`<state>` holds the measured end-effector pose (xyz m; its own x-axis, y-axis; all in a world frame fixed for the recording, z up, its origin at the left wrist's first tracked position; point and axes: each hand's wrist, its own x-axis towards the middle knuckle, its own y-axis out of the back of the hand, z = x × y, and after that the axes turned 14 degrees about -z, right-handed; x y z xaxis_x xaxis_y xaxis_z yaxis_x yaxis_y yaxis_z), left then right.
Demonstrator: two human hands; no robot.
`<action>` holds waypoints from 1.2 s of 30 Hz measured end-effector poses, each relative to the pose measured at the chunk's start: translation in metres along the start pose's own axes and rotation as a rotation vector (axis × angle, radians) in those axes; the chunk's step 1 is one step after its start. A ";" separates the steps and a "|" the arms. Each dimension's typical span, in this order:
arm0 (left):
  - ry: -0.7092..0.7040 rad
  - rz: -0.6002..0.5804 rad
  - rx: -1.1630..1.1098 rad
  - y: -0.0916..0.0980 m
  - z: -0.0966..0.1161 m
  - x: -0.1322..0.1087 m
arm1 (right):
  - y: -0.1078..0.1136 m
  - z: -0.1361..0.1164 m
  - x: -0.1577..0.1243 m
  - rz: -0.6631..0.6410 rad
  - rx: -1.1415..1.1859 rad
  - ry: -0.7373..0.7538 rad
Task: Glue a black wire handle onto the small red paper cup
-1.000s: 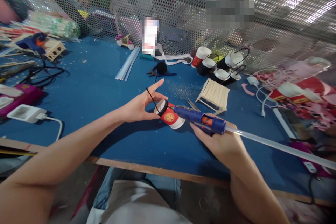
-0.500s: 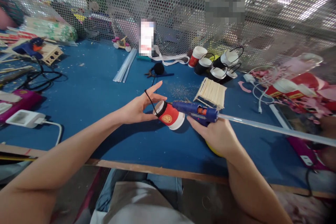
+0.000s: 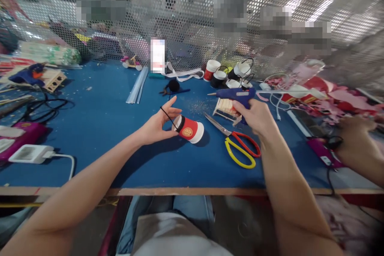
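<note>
My left hand holds a small red paper cup on its side just above the blue table. Its thumb and fingers pinch a black cord handle at the cup's mouth, and the index finger points up. My right hand grips a blue hot glue gun, raised and drawn back to the right of the cup, nozzle pointing left. A clear glue stick juts out behind the gun. Red and yellow scissors lie on the table between my two arms.
Several finished cups with black handles stand at the back by a perforated metal screen. A popsicle-stick piece lies under the gun. Glue sticks, a second glue gun, cables and a charger are on the left. Another person's hand rests at the right.
My right hand has lifted the glue gun away from the cup, up and to the right, uncovering the scissors. My left hand keeps the cup. The view has tilted up.
</note>
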<state>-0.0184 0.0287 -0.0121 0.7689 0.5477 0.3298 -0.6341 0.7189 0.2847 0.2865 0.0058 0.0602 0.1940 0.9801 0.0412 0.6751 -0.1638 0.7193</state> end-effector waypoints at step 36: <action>0.005 -0.017 -0.006 -0.008 0.005 0.000 | -0.062 -0.068 -0.037 -0.371 -0.010 0.509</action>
<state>-0.0140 0.0207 -0.0104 0.7798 0.5380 0.3202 -0.6208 0.7304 0.2847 0.1889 -0.0125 0.0612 -0.4163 0.9024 0.1109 0.6255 0.1958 0.7553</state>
